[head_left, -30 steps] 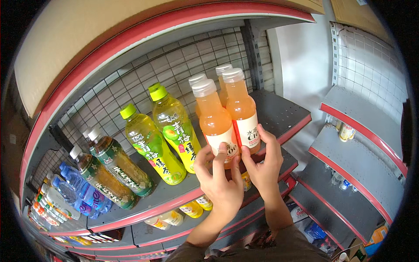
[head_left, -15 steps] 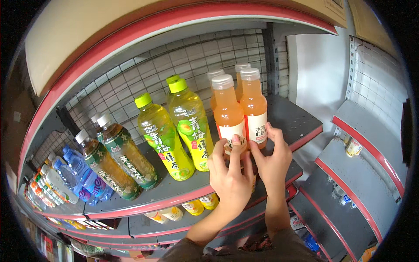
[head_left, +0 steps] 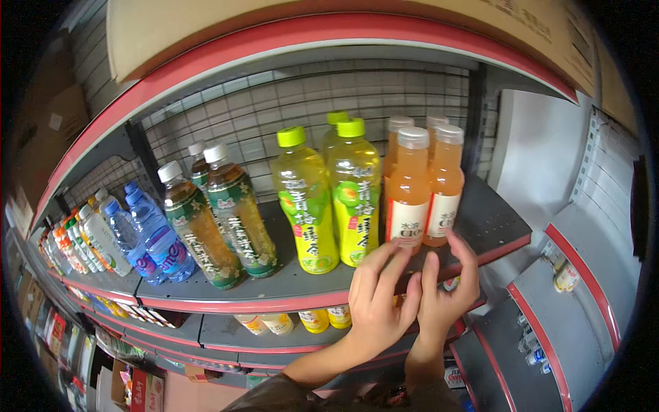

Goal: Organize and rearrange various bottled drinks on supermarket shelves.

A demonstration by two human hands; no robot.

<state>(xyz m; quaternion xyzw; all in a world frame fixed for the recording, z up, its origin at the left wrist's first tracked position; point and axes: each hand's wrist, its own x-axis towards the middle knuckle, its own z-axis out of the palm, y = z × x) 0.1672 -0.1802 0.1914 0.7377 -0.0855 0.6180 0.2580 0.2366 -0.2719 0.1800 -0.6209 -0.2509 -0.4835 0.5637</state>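
Note:
At the right end of the shelf stand several orange drink bottles [head_left: 409, 189] with whitish caps and pale labels, upright and close together. My left hand [head_left: 384, 299] is at the base of the front left one, its fingertips overlapping the bottle's lower edge in view; I cannot tell whether they touch it. Just right of it, my right hand [head_left: 449, 292] has thumb and forefinger apart, the forefinger near the base of the right bottle [head_left: 445, 189]. Neither hand is wrapped round a bottle. Left of them stand yellow-green tea bottles [head_left: 302, 206] with lime caps.
Farther left stand brown tea bottles [head_left: 240, 213] with white caps and blue-tinted bottles [head_left: 158, 237]. A red-edged shelf board [head_left: 288, 299] runs below them. Cartons [head_left: 329, 17] sit overhead. More shelves [head_left: 556, 302] stand at the right. An open box [head_left: 137, 388] is low at the left.
Both hands have come down from the orange bottles' labels to their bases, and their fingers have loosened. The bottles now appear farther right in view and more upright.

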